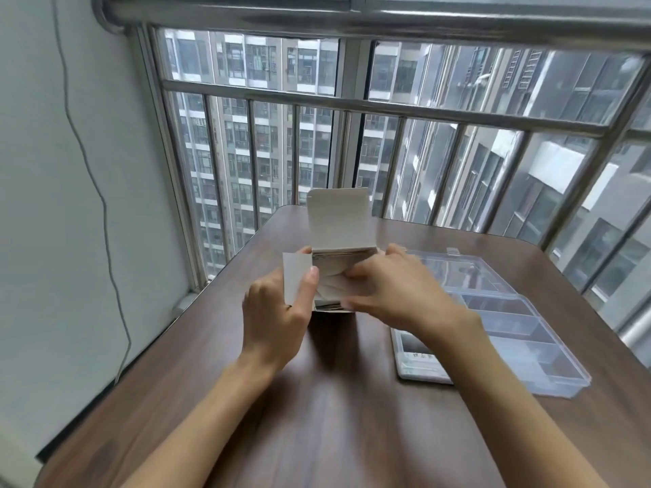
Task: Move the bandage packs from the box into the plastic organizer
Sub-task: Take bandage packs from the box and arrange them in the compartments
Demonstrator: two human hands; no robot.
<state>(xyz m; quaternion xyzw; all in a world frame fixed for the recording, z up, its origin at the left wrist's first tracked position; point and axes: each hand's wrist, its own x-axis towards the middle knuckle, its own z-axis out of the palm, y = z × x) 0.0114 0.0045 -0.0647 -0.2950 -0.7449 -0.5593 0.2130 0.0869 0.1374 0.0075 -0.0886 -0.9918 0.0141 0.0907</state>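
Note:
A small white cardboard box [340, 220] stands open at the middle of the wooden table [331, 399], its lid flap upright and a side flap folded out to the left. Pale bandage packs [334, 272] are stacked inside it. My left hand [278, 318] grips the box's left side, thumb against the side flap. My right hand [391, 290] reaches into the box from the right, its fingers curled on the top packs; it looks blurred. A clear plastic organizer [549, 350] with several compartments lies open to the right of the box.
A phone [414, 357] lies flat by the organizer's near left corner, partly under my right forearm. Metal window bars [387, 107] stand just past the table's far edge. A white wall [53, 206] with a thin cable is on the left.

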